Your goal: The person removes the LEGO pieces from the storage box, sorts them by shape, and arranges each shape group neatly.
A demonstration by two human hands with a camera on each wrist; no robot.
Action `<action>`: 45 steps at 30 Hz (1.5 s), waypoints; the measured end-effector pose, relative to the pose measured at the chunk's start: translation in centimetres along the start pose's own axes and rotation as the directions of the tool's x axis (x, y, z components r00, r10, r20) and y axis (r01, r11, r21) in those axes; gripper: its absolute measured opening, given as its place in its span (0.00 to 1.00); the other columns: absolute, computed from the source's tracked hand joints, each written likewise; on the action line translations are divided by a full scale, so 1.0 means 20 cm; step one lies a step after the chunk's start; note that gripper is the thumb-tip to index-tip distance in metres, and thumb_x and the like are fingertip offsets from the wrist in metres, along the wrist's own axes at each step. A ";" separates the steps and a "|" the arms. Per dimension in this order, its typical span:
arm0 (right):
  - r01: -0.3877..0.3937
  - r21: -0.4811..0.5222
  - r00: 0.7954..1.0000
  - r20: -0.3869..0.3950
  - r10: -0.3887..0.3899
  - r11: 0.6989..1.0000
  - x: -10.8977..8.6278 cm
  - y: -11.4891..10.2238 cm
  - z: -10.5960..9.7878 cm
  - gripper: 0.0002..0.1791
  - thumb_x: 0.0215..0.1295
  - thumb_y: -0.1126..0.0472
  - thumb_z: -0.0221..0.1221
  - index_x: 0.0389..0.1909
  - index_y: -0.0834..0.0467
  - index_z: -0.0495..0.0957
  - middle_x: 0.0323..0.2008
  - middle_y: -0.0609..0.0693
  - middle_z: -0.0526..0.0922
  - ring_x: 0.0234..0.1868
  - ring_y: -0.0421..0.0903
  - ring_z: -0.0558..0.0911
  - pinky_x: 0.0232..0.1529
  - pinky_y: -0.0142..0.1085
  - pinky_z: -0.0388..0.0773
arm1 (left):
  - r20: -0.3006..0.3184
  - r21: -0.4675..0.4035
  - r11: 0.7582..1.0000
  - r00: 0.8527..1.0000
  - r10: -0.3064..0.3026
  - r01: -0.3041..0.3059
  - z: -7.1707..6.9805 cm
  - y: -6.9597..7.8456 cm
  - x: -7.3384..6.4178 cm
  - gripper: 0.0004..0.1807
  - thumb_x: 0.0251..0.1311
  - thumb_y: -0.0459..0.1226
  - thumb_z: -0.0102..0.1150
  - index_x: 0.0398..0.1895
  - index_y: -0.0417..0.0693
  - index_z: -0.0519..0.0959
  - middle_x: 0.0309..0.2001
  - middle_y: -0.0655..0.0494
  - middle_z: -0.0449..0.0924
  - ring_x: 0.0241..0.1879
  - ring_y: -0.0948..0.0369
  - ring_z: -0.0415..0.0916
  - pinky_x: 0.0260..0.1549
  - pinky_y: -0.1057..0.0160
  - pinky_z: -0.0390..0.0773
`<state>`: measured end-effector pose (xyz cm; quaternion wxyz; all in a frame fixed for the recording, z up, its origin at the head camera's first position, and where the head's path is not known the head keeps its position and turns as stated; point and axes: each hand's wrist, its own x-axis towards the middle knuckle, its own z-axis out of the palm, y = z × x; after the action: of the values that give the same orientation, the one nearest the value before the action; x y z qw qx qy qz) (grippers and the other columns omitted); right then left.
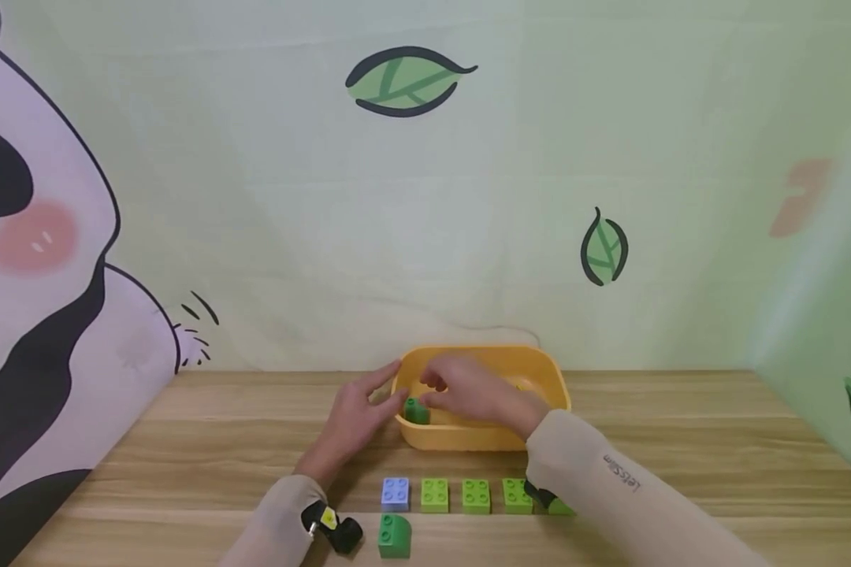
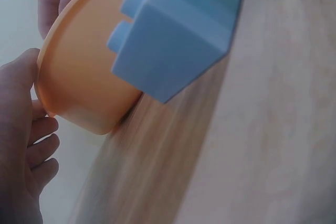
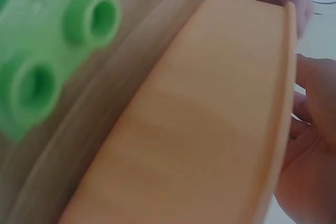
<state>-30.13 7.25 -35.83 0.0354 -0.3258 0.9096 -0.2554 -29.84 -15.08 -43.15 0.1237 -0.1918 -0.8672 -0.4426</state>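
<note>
The dark green curved block (image 1: 416,411) lies in the left end of the yellow bin (image 1: 461,438), just left of and nearer the person than the bent fingers of the right hand (image 1: 471,390); whether they pinch it I cannot tell, nor its long axis. The left hand (image 1: 354,417) touches the bin's left rim, its thumb also near the block, its grip unclear.

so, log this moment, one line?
left hand: touching yellow rounded plastic bin | right hand: inside bin by green studded plastic block, grip unclear
</note>
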 end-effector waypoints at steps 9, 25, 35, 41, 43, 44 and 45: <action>0.001 -0.038 0.999 0.036 0.000 0.999 0.07 0.00 0.09 0.15 0.74 0.59 0.67 0.56 0.61 0.84 0.47 0.53 0.88 0.48 0.48 0.84 0.56 0.43 0.84 | -0.011 -0.018 1.000 1.000 0.019 -0.019 0.01 0.00 0.01 0.30 0.71 0.41 0.65 0.74 0.42 0.75 0.72 0.47 0.74 0.72 0.46 0.70 0.71 0.42 0.69; 0.036 -0.066 0.996 0.084 -0.030 0.997 0.08 0.01 0.09 0.15 0.72 0.67 0.67 0.58 0.59 0.87 0.51 0.50 0.89 0.49 0.47 0.84 0.61 0.43 0.83 | -0.014 -0.021 1.000 1.000 0.008 -0.009 0.01 0.01 0.00 0.30 0.71 0.40 0.65 0.74 0.42 0.75 0.72 0.47 0.74 0.73 0.46 0.70 0.72 0.42 0.68; -0.042 -0.078 0.996 0.070 0.047 0.996 0.10 0.01 0.11 0.11 0.75 0.58 0.65 0.50 0.60 0.87 0.40 0.50 0.88 0.39 0.45 0.83 0.50 0.40 0.85 | -0.025 -0.017 1.000 0.999 -0.021 0.021 0.00 0.00 -0.02 0.30 0.72 0.43 0.65 0.75 0.45 0.75 0.72 0.48 0.74 0.73 0.46 0.70 0.72 0.41 0.68; -0.114 -0.120 0.992 0.043 0.120 0.986 0.11 -0.02 0.14 0.11 0.72 0.53 0.69 0.33 0.54 0.82 0.22 0.45 0.77 0.25 0.42 0.75 0.29 0.32 0.72 | -0.008 -0.028 0.999 1.000 -0.025 0.025 0.00 0.00 -0.01 0.31 0.72 0.44 0.65 0.75 0.45 0.74 0.73 0.49 0.73 0.74 0.47 0.68 0.73 0.42 0.66; -0.141 -0.121 0.988 0.050 0.148 0.983 0.11 -0.02 0.14 0.09 0.72 0.55 0.68 0.35 0.55 0.83 0.24 0.46 0.79 0.27 0.43 0.77 0.31 0.33 0.74 | -0.003 -0.029 0.999 1.000 -0.027 0.027 0.00 0.00 -0.01 0.31 0.72 0.44 0.65 0.76 0.45 0.74 0.74 0.49 0.73 0.74 0.47 0.68 0.73 0.42 0.66; -0.149 -0.117 0.986 0.055 0.157 0.982 0.12 -0.02 0.14 0.08 0.72 0.56 0.68 0.37 0.56 0.83 0.26 0.46 0.80 0.27 0.43 0.77 0.31 0.34 0.74 | -0.002 -0.028 0.999 1.000 -0.027 0.027 0.00 0.00 -0.01 0.31 0.72 0.43 0.64 0.76 0.45 0.74 0.74 0.49 0.73 0.74 0.47 0.68 0.73 0.42 0.66; -0.151 -0.115 0.986 0.058 0.158 0.982 0.11 -0.02 0.14 0.07 0.72 0.58 0.68 0.39 0.57 0.84 0.28 0.47 0.81 0.28 0.44 0.78 0.33 0.34 0.76 | -0.002 -0.025 0.999 1.000 -0.029 0.029 0.01 0.00 -0.01 0.31 0.72 0.44 0.64 0.76 0.45 0.74 0.74 0.49 0.73 0.74 0.47 0.68 0.73 0.43 0.66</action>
<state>-31.05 4.36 -37.85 0.0674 -0.2639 0.9432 -0.1902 -29.70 -15.04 -43.34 0.1160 -0.1802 -0.8641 -0.4555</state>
